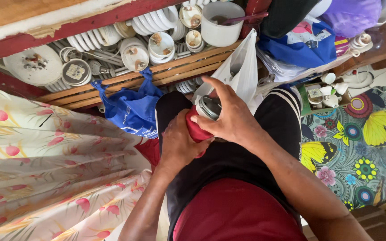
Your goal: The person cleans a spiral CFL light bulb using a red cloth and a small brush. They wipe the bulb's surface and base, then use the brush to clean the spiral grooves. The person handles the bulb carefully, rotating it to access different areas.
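1. Two bare hands, both over the lap.
2. Left hand (178, 142): closed tight around one red cloth (196, 130), soft and bunched up.
3. Right hand (228, 117): curled over one round metal lamp base (209, 107), shiny and grey, with one finger pointing up. Holding it from the side.
4. Lamp base and red cloth touching, right between the two hands, above black shorts with white stripes (228, 147).
5. One white plastic bag (240, 71), thin and crinkly, just behind the hands.
6. One blue bag (132, 107), soft cloth, lying at the left of the knees.
7. One wooden tray (175, 67) made of long slats, up top. Many used spiral light bulbs (157, 20) inside, too many to count, white curly tubes with round bases.
8. One white plastic cup (220, 22), round, with one dark stick in it.
9. One flowery curtain (45, 165) at the left, cream with pink buds, folded in soft waves.
10. One bright floor mat (362, 143) at the right, with yellow butterflies and round flowers.
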